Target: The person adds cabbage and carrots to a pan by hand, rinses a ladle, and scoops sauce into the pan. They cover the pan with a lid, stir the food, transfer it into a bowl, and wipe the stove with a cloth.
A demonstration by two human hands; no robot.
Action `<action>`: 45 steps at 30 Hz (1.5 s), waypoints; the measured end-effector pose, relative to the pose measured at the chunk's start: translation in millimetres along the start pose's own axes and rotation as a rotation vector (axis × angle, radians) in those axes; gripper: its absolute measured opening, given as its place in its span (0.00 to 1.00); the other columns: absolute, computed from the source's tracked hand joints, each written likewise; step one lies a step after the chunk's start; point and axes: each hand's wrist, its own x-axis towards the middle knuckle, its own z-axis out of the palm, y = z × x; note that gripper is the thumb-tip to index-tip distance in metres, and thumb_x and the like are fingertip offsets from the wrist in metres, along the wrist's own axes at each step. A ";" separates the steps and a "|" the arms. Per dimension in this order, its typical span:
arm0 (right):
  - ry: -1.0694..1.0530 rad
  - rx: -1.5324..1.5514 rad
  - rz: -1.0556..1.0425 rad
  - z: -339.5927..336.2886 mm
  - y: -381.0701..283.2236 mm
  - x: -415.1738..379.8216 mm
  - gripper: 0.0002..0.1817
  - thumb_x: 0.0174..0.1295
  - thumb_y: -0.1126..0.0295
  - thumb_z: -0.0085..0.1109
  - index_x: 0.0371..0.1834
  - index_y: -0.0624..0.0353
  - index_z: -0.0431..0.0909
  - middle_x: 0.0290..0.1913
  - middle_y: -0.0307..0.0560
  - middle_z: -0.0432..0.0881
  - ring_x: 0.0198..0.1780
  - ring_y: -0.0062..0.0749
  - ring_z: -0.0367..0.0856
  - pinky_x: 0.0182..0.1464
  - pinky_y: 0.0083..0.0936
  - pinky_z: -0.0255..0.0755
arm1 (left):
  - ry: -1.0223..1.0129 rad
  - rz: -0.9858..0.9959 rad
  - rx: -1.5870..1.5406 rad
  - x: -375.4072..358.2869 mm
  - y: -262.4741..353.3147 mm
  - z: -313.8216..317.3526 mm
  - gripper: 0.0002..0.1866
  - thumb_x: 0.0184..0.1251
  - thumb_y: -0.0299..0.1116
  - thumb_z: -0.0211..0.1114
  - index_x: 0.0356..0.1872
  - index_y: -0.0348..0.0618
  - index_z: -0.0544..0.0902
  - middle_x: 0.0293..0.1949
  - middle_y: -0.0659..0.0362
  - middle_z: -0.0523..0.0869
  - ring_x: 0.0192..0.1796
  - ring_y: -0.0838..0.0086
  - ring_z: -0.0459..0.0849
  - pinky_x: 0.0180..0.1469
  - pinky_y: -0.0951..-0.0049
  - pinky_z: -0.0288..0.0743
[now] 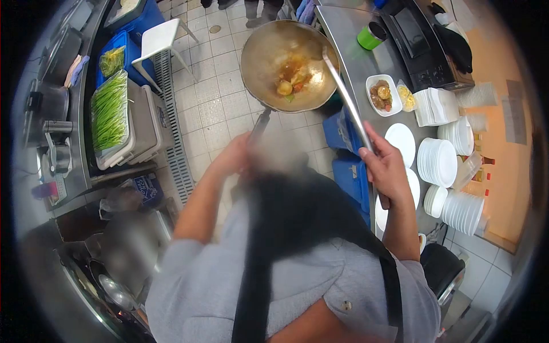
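Note:
A wide metal wok (257, 71) hangs over the tiled floor in front of me, with a brown saucy mix of food (290, 80) at its bottom. My left hand (235, 155) is closed around the wok's handle, partly blurred. A long metal ladle (347, 97) is gripped in my right hand (384, 163). The ladle's head rests at the wok's right rim. To the right, a white bowl (372, 82) on the steel counter holds brown food with a pale round piece on top. A small container of yellow bits (406, 98) stands beside it.
Stacked white plates (437, 162) line the right counter (349, 34), along with a green cup (372, 36) and a black microwave (423, 43). Blue bins (350, 180) sit beneath. Leftward are chopped greens (110, 117) and a white stool (162, 39). Another person's feet (263, 10) show ahead.

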 end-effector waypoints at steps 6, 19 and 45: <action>0.093 -0.375 -0.005 -3.1 13.1 -3.9 0.29 0.64 0.73 0.57 0.71 0.54 0.65 0.28 0.36 0.78 0.23 0.20 0.71 0.28 0.20 0.68 | 0.017 0.010 -0.062 0.5 9.1 5.5 0.12 0.63 0.31 0.64 0.36 0.44 0.67 0.15 0.67 0.65 0.11 0.81 0.64 0.12 0.76 0.66; -0.057 0.018 0.075 5.8 13.7 5.5 0.29 0.65 0.73 0.57 0.71 0.57 0.64 0.24 0.33 0.72 0.16 0.14 0.66 0.19 0.15 0.61 | -0.009 0.030 0.008 9.3 7.4 -0.2 0.14 0.63 0.32 0.64 0.40 0.41 0.68 0.15 0.67 0.66 0.11 0.81 0.65 0.12 0.76 0.66; -0.154 1.057 0.022 -25.3 6.4 -36.1 0.27 0.71 0.70 0.44 0.73 0.61 0.55 0.31 0.50 0.74 0.12 0.20 0.67 0.09 0.17 0.61 | 0.077 0.045 0.163 19.0 -17.4 9.4 0.11 0.63 0.31 0.64 0.36 0.42 0.68 0.16 0.66 0.67 0.12 0.80 0.66 0.12 0.75 0.65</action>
